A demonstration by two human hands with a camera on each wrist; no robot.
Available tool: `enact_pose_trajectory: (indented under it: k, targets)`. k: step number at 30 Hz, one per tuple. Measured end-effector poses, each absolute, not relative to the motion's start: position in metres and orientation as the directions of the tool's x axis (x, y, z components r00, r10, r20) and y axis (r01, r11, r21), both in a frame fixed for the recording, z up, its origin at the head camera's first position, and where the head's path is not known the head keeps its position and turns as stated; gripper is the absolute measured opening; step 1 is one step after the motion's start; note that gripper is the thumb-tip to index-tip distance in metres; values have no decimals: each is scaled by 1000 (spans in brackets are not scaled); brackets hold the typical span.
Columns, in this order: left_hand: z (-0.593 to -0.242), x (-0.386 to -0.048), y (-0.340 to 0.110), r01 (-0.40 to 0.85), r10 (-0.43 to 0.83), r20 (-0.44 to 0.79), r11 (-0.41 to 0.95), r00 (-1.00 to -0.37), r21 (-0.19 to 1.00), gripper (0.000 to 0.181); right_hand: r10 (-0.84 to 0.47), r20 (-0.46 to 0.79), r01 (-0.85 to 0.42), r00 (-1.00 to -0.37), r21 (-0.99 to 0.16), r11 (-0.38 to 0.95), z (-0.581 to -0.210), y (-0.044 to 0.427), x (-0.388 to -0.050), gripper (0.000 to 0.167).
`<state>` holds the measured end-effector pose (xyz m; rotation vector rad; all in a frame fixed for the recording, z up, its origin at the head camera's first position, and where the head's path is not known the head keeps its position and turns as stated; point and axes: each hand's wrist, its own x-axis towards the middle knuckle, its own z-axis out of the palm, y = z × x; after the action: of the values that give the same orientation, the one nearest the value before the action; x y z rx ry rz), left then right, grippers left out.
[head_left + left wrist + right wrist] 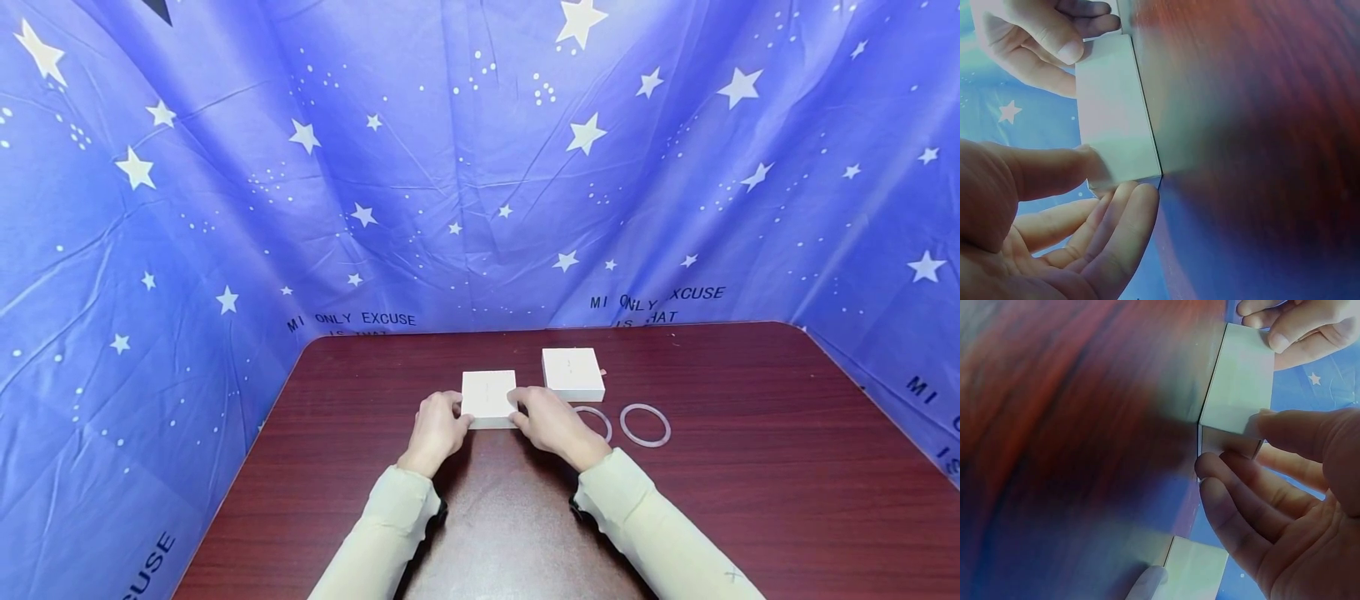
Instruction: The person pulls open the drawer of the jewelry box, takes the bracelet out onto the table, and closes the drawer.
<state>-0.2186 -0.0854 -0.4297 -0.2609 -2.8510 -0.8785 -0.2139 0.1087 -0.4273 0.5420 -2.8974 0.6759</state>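
Note:
A flat white box [488,393] rests on the table between both hands. At its left end the left hand [437,427] grips it, thumb on the near face and fingers along the side. The right hand [553,419] holds the opposite end in a similar way. In the left wrist view the box's near face [1113,112] shows, with the left thumb [1054,170] pressed on its corner. The right wrist view shows the right thumb [1291,430] on the same face, with fingertips at the box's end.
Behind the right hand stands a second white box [573,372] with a small tab on its right side. Two pale rings lie near it: one ring [645,425] in full view, another ring [602,423] partly hidden by the right hand. A blue star-patterned curtain [465,167] surrounds the dark red table [750,467].

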Motion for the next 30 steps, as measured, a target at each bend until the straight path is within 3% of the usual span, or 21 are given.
enact_pose_trajectory:
  k: [9,13,18,24,30]
  targets:
    - [-429,-220,-86,200,114,187,810,-976,550,13,-332,207,-389,-920,-401,829,-429,109,-218,15]
    - [-429,-222,-85,205,118,190,809,-975,551,13,-319,199,-374,-927,-416,829,-429,109,-218,9]
    - [-429,-224,-85,218,128,200,814,-971,539,15,-304,188,-357,-934,-427,831,-429,109,-219,17]
    - [-430,-227,-85,228,133,211,816,-968,531,12,-309,199,-366,-930,-430,825,-429,108,-222,9]
    - [-430,-230,-84,238,143,218,822,-965,517,12,-303,185,-354,-935,-423,834,-428,109,-226,10]
